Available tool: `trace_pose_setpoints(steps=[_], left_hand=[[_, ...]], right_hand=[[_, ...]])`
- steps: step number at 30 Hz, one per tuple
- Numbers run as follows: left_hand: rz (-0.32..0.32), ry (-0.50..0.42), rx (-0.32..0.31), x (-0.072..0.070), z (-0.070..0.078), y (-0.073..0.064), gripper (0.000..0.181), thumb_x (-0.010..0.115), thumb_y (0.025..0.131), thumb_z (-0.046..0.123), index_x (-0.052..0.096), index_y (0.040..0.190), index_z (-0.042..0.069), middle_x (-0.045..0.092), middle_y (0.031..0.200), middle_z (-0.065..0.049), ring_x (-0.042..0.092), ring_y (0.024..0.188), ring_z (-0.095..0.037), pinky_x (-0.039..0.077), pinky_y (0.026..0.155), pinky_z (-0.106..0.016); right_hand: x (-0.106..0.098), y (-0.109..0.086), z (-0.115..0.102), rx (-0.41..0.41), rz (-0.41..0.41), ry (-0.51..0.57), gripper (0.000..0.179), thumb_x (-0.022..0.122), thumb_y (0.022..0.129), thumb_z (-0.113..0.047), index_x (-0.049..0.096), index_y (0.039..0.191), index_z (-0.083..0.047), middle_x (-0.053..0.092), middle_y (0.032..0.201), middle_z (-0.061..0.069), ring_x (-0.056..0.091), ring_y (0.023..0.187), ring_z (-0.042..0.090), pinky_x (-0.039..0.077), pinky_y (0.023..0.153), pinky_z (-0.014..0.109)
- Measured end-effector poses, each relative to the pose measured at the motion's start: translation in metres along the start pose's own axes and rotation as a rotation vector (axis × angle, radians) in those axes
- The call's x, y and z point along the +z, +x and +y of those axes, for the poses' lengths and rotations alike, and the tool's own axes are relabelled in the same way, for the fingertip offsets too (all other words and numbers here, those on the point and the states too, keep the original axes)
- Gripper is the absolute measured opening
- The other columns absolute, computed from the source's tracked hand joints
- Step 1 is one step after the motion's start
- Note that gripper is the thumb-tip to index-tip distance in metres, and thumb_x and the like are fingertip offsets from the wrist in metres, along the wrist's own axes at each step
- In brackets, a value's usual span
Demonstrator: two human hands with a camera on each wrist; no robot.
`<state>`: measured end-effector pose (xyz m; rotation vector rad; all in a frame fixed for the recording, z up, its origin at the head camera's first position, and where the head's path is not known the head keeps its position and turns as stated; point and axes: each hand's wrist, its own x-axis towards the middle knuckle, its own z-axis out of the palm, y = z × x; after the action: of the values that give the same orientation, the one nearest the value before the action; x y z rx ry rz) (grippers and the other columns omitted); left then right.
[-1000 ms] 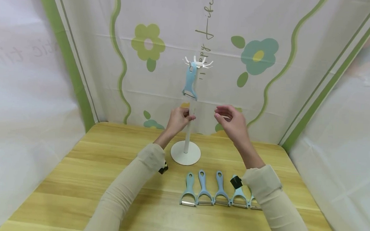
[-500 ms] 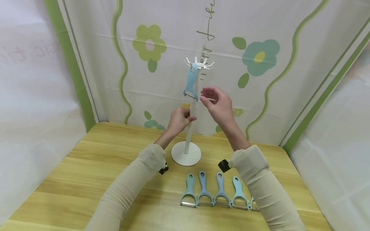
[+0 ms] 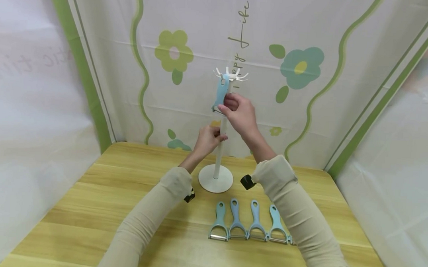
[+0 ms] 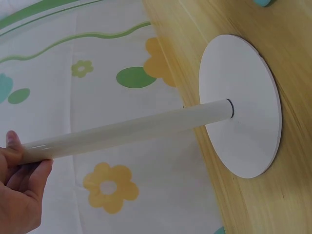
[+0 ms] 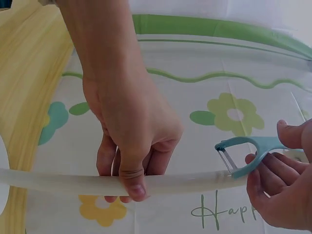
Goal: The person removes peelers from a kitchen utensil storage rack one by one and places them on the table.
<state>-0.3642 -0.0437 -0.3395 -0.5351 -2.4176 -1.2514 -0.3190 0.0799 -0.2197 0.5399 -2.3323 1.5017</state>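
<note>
A white stand with a round base (image 3: 206,183) and a ring of hooks (image 3: 234,76) at its top stands on the table. My left hand (image 3: 207,141) grips its pole (image 4: 136,132) around mid-height, thumb on one side and fingers on the other. From a front hook hangs a light blue Y-shaped peeler (image 3: 222,89), blade end down. My right hand (image 3: 242,115) pinches this peeler near where the handle meets the blade fork. In the right wrist view the thumb lies over the handle and the fingers (image 5: 273,178) are under it.
Several more peelers (image 3: 255,215) in blue and green lie in a row on the wooden table (image 3: 125,193), in front of the base. My right sleeve (image 3: 297,205) covers the row's right end. A printed cloth (image 3: 204,37) hangs close behind the stand.
My right hand has moved left and up from beside the stand to the hanging peeler and taken hold of it. My left hand has kept its grip on the pole.
</note>
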Motion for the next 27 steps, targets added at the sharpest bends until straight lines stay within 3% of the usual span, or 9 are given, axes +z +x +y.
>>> trace_pose_setpoints(steps=[12,27], left_hand=[[-0.007,0.000,0.003,0.000,-0.001,0.000,0.018,0.074,0.090,0.017,0.077,0.095,-0.001,0.077,0.088,-0.014,0.074,0.080,-0.023,0.062,0.071,-0.034],[-0.020,0.024,-0.012,0.000,0.001,-0.001,0.018,0.073,0.091,0.019,0.077,0.091,0.001,0.076,0.086,-0.013,0.072,0.077,-0.021,0.062,0.071,-0.033]], right_hand=[[0.011,0.013,-0.007,0.025,0.083,-0.088,0.027,0.069,0.094,-0.012,0.070,0.118,0.000,0.075,0.109,0.016,0.073,0.106,0.025,0.057,0.094,0.037],[0.009,0.011,-0.022,-0.085,0.115,-0.145,0.017,0.066,0.096,-0.010,0.072,0.108,0.002,0.077,0.100,0.015,0.074,0.098,0.024,0.057,0.090,0.037]])
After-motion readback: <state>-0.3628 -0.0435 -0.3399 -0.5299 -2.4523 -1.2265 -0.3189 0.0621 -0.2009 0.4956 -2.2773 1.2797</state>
